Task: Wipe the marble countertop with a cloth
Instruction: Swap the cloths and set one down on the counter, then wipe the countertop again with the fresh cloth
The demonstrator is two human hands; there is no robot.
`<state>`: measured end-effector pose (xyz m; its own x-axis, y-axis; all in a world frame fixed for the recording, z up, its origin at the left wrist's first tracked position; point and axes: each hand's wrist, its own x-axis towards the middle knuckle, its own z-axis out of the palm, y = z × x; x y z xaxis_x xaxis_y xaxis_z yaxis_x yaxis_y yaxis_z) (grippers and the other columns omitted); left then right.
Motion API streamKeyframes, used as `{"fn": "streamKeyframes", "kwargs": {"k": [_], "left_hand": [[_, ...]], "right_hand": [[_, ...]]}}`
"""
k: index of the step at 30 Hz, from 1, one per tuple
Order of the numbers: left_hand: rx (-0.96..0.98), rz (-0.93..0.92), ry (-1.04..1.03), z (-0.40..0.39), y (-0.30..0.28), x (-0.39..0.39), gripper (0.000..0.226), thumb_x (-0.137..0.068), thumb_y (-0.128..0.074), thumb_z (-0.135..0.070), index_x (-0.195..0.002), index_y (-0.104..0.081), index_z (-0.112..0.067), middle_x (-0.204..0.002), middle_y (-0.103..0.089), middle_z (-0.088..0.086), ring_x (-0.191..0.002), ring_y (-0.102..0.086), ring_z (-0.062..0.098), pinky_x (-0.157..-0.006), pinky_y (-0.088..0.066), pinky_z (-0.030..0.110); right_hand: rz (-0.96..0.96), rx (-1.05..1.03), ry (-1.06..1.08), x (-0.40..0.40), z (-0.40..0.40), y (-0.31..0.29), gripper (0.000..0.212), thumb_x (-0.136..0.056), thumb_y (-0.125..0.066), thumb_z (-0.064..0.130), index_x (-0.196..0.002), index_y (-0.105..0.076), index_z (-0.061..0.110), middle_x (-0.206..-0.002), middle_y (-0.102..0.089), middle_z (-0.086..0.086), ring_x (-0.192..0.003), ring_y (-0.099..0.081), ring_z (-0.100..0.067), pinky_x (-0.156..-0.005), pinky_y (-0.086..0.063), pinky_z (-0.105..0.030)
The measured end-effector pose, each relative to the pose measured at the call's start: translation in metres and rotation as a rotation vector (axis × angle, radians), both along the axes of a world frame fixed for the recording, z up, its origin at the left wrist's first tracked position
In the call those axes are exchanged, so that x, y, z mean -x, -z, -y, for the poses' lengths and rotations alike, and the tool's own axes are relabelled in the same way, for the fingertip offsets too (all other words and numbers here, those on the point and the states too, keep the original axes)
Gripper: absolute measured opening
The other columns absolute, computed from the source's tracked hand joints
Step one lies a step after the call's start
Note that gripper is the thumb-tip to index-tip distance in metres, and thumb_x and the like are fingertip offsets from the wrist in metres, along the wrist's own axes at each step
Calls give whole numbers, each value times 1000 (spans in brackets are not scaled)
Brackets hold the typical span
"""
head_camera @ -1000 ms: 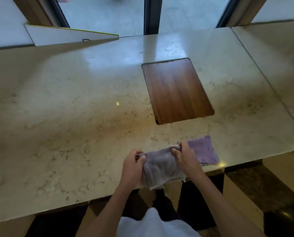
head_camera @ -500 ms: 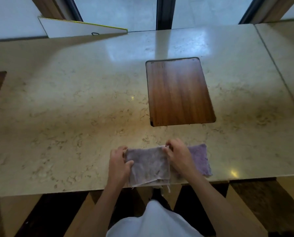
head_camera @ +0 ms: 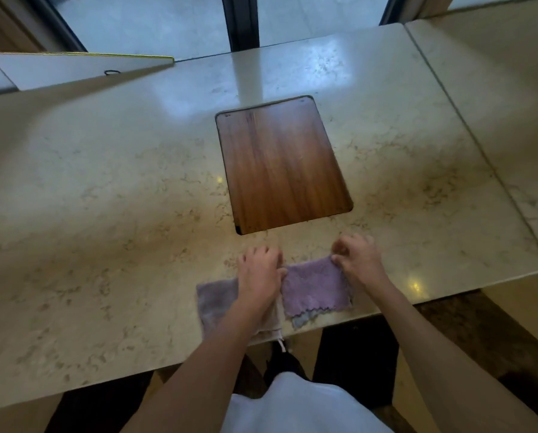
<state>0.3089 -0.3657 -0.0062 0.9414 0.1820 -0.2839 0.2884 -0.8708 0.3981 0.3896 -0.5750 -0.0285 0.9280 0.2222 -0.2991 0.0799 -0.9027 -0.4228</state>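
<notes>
A purple cloth [head_camera: 316, 289] lies flat on the beige marble countertop [head_camera: 111, 214], close to its near edge. Its left part looks greyish and its right part brighter purple with a scalloped hem. My left hand [head_camera: 260, 271] presses down on the middle of the cloth, palm flat and fingers together. My right hand [head_camera: 357, 257] pinches the cloth's far right corner between thumb and fingers. A short thread hangs over the counter's edge below the cloth.
A wooden board [head_camera: 281, 164] is set into the marble just beyond the hands. A white panel with a yellow edge [head_camera: 74, 68] leans at the back left. A seam [head_camera: 480, 151] divides this slab from another on the right. Glass doors stand behind.
The cloth has been laid out wider on the counter. My left hand moved from its left edge onto the middle. My right hand moved right to the far corner.
</notes>
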Motion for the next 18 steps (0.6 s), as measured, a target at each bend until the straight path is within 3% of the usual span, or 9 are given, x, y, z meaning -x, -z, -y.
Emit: {"fn": "streamKeyframes", "kwargs": {"k": [4,6,10,14,18], "left_hand": [[-46,-62,5,-1,-4,-7,10,-94,-58,-35,-92,-63,-27,-102,-60,-4,-104,-48,20,-93,-33,38],[84,-39,-51,-3,-9,-8,9,-95,-59,-30,-87,-60,-25,-92,-60,-5,-97,-51,18,-86,-37,33],[331,85,-193,-22,-26,-3,6,-92,-66,-19,-89,-60,-20,-81,-59,-7,-78,-57,8,-65,-42,16],[343,280,-97,-70,-48,23,23,-88,-69,-7,-110,-69,-14,-94,-66,-3,-82,-57,6,-73,-43,10],[329,430,-163,-134,-71,60,11,-86,-69,-6,-94,-71,-15,-89,-64,-9,-80,-55,5,-74,-38,7]], "right_hand": [[-23,-53,21,-5,2,-3,23,-86,-73,17,-79,-55,29,-88,-60,3,-94,-56,-28,-79,-44,-38],[-59,-173,86,-5,2,-12,17,-91,-68,12,-82,-58,23,-84,-61,3,-86,-61,-22,-68,-44,-29],[-17,-375,141,3,-13,-49,6,-97,-62,12,-93,-59,15,-85,-63,-2,-80,-62,-13,-66,-46,-24],[102,-503,54,14,-57,-86,7,-96,-64,8,-93,-59,12,-83,-61,-2,-74,-60,-6,-64,-49,-15],[147,-593,-33,34,-121,-104,12,-96,-64,6,-94,-58,16,-84,-61,2,-79,-61,-3,-68,-50,-10]]}}
